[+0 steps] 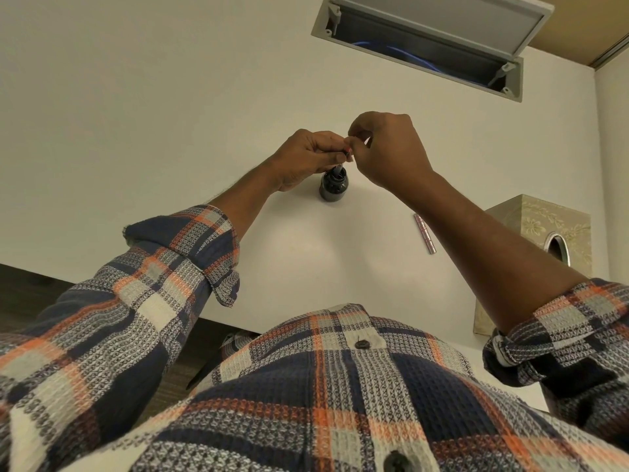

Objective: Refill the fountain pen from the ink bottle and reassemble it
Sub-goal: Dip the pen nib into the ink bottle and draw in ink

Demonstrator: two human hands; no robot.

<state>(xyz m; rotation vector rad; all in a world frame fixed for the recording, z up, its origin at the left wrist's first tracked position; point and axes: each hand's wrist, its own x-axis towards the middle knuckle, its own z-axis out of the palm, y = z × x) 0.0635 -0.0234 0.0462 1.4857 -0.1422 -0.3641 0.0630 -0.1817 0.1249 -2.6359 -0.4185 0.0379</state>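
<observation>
A small dark ink bottle [334,185] stands open on the white table [170,131]. The pen's front section [339,170] points down into the bottle's mouth. My left hand [306,156] grips that section just above the bottle. My right hand [388,148] pinches the pen's top end with thumb and fingertips, right beside my left fingers. Most of the pen is hidden by both hands. A pink metallic pen part [423,233] lies on the table to the right, partly behind my right forearm.
A beige tissue box [531,226] with an oval opening stands at the table's right edge. An open cable hatch [429,42] is set into the table at the back. The table's near edge runs just in front of my body.
</observation>
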